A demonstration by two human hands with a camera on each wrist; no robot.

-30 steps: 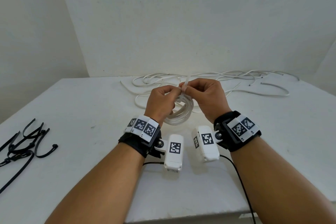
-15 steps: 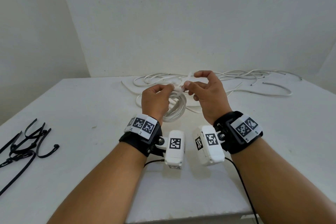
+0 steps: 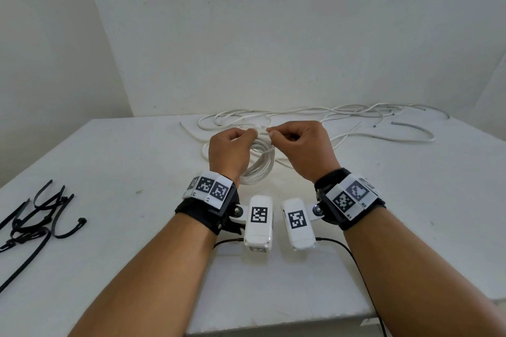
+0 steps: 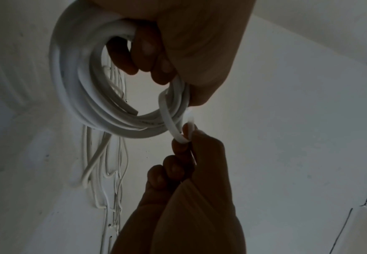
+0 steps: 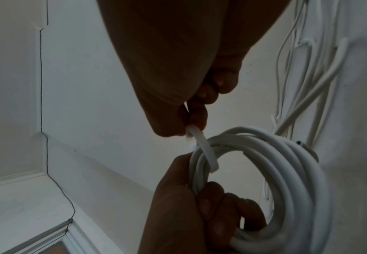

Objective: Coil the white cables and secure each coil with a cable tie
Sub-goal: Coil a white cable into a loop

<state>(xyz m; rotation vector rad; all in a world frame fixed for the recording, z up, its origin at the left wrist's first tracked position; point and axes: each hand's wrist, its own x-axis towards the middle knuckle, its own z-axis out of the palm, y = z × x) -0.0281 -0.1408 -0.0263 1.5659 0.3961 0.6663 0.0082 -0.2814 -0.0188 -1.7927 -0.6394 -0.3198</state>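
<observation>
A white tabletop [image 3: 115, 161] ran to a bare wall. From the head view, my left hand [image 3: 228, 156] gripped the coil [image 3: 262, 165] above it, my right hand [image 3: 304, 149] pinched closed just beside the coil; loose cables [image 3: 356, 117] lay behind it, black ties [image 3: 35, 216] far left. At the left wrist, fingers curled through the coil, a white cable tie [image 4: 170, 120] wrapped round it. At the right wrist, thumb and finger pinched the tie's tail. I judged a steady straight pull best. No containers showed.
</observation>
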